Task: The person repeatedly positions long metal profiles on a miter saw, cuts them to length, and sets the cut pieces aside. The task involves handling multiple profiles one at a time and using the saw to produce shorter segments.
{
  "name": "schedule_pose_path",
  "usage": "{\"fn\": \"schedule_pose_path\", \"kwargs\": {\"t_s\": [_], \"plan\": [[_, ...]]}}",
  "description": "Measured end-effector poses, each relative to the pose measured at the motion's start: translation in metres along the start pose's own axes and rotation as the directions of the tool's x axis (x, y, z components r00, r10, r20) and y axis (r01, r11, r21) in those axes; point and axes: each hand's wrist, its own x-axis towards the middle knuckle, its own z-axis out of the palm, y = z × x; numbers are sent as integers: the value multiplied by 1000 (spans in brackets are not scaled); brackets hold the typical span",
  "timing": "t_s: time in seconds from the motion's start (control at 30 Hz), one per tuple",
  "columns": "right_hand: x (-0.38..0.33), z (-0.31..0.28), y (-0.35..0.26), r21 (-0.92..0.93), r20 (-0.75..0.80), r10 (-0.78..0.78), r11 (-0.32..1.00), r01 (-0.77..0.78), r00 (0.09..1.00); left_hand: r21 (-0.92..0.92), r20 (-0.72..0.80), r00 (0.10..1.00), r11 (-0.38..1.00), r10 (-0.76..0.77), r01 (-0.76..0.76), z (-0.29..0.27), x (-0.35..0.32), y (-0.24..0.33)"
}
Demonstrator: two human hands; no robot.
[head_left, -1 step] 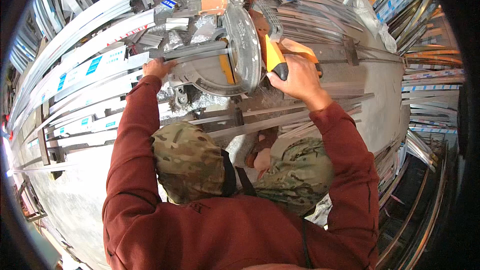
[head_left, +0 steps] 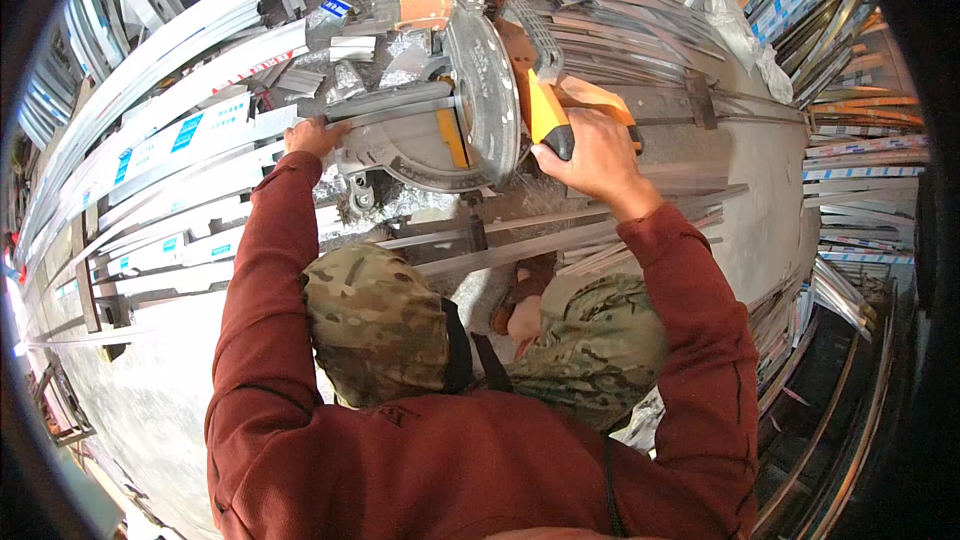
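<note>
A mitre saw (head_left: 480,90) with an orange body and a grey round blade guard stands on the floor in front of me. My right hand (head_left: 590,155) is closed around its orange and black handle, to the right of the blade. My left hand (head_left: 315,135) presses down on a long silver metal profile (head_left: 400,105) that lies across the saw's bed, to the left of the blade. Both arms are in dark red sleeves. My knees in camouflage trousers (head_left: 590,340) are below the saw.
Long metal profiles with blue and white labels (head_left: 170,140) are stacked at the left. More profiles (head_left: 860,160) lie at the right. Short offcuts and shavings (head_left: 340,60) sit behind the saw. Several bare profiles (head_left: 560,230) lie between saw and knees. Concrete floor (head_left: 130,390) shows lower left.
</note>
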Motion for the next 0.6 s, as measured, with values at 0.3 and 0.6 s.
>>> {"fn": "schedule_pose_path", "kwargs": {"t_s": [0.3,0.6], "plan": [[-5,8,3,-13,-7,8,1000,-8,1000,34,-47,999,999,-2,4,6,6,0],[-9,11,0,-11,33,33,999,-33,999,19,-58,998,1000,-6,8,7,5,0]]}}
